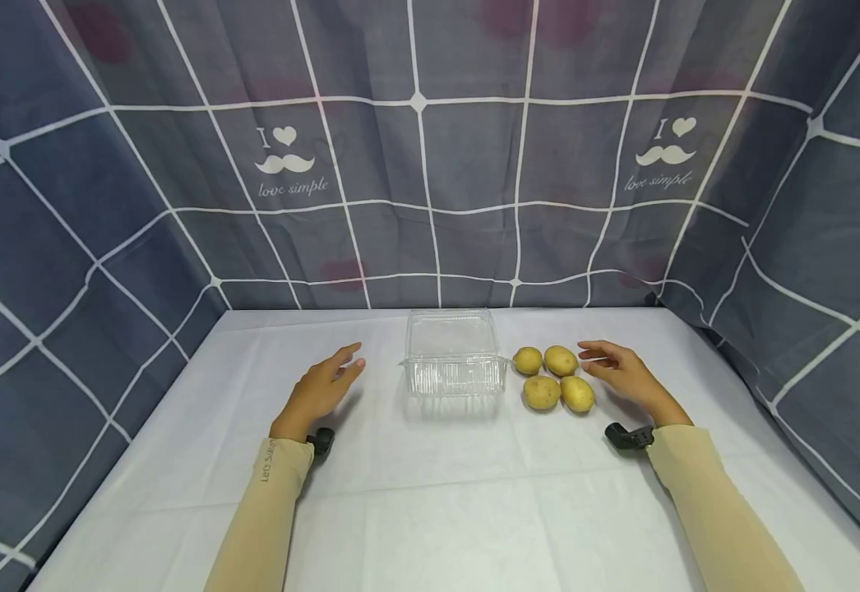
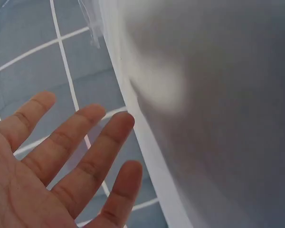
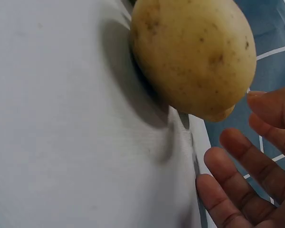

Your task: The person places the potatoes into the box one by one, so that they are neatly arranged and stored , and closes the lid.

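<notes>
Several yellow potatoes (image 1: pixel 542 393) lie grouped on the white cloth, just right of a clear plastic clamshell box (image 1: pixel 455 376). The box's lid (image 1: pixel 450 333) stands raised at the back. To the right of the potatoes hovers my right hand (image 1: pixel 622 374), fingers relaxed and holding nothing. In the right wrist view a speckled potato (image 3: pixel 194 54) is close by, apart from the fingertips (image 3: pixel 235 140). My left hand (image 1: pixel 322 390) is left of the box, over the cloth. Its fingers (image 2: pixel 66 142) are spread and loosely extended, with nothing in them.
A white cloth (image 1: pixel 430 510) covers the table. Dark grey checked curtains (image 1: pixel 467 164) hang at the back and along both sides. Each wrist carries a black camera mount (image 1: pixel 630 436).
</notes>
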Action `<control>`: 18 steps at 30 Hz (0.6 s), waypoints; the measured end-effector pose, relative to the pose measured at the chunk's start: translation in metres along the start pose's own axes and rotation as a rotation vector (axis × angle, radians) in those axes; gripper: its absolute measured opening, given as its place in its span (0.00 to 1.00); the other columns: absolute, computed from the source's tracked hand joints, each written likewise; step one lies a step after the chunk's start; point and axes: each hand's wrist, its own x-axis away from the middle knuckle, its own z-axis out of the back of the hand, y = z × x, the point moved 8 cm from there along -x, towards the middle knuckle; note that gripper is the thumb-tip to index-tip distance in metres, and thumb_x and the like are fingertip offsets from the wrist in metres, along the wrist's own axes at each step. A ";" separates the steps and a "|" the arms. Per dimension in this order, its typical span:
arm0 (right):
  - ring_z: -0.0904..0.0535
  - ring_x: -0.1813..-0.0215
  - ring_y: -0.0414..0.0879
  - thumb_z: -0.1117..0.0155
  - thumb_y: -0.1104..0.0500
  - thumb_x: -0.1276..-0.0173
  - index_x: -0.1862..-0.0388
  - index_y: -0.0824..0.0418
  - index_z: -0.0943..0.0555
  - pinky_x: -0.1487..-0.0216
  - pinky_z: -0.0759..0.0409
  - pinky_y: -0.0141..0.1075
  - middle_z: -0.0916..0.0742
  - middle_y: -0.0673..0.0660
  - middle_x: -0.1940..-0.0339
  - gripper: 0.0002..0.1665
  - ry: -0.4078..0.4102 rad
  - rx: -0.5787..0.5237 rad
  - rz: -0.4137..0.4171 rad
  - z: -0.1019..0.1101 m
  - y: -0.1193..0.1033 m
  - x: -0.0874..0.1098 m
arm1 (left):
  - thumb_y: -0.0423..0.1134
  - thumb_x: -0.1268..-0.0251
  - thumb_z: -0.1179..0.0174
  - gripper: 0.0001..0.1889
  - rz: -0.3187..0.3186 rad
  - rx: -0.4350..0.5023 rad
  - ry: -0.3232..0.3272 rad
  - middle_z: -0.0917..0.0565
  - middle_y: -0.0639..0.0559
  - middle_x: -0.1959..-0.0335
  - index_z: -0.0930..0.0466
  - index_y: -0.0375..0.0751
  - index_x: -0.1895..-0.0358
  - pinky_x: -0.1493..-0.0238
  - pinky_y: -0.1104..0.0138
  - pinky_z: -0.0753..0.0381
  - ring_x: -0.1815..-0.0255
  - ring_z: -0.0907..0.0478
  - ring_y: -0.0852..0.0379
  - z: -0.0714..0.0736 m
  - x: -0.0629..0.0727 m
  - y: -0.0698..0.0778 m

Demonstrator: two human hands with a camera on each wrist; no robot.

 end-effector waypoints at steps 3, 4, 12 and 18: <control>0.17 0.43 0.40 0.37 0.67 0.19 0.27 0.78 0.26 0.46 0.21 0.24 0.15 0.77 0.37 0.26 -0.040 -0.014 -0.023 0.000 0.001 -0.003 | 0.60 0.11 0.55 0.34 -0.005 0.059 -0.021 0.29 0.36 0.19 0.39 0.46 0.14 0.27 0.31 0.32 0.23 0.28 0.32 -0.004 -0.001 0.004; 0.17 0.42 0.42 0.37 0.67 0.18 0.27 0.78 0.26 0.46 0.21 0.24 0.15 0.77 0.37 0.27 -0.056 -0.016 -0.034 0.000 0.002 -0.004 | 0.60 0.11 0.54 0.35 -0.006 0.075 -0.026 0.29 0.36 0.20 0.38 0.45 0.14 0.26 0.32 0.31 0.23 0.28 0.32 -0.005 -0.001 0.005; 0.19 0.34 0.67 0.37 0.63 0.17 0.24 0.77 0.29 0.46 0.19 0.30 0.16 0.76 0.34 0.30 -0.188 -0.035 -0.103 0.001 0.010 -0.013 | 0.57 0.12 0.51 0.33 0.002 0.169 -0.029 0.24 0.31 0.25 0.36 0.43 0.15 0.28 0.35 0.27 0.25 0.27 0.30 -0.013 -0.004 0.009; 0.14 0.42 0.48 0.35 0.65 0.20 0.26 0.79 0.28 0.49 0.15 0.30 0.15 0.76 0.37 0.30 -0.220 -0.081 -0.104 0.003 0.012 -0.019 | 0.52 0.10 0.51 0.31 -0.011 0.308 -0.058 0.22 0.29 0.28 0.35 0.36 0.17 0.29 0.39 0.24 0.33 0.18 0.32 -0.020 -0.006 0.015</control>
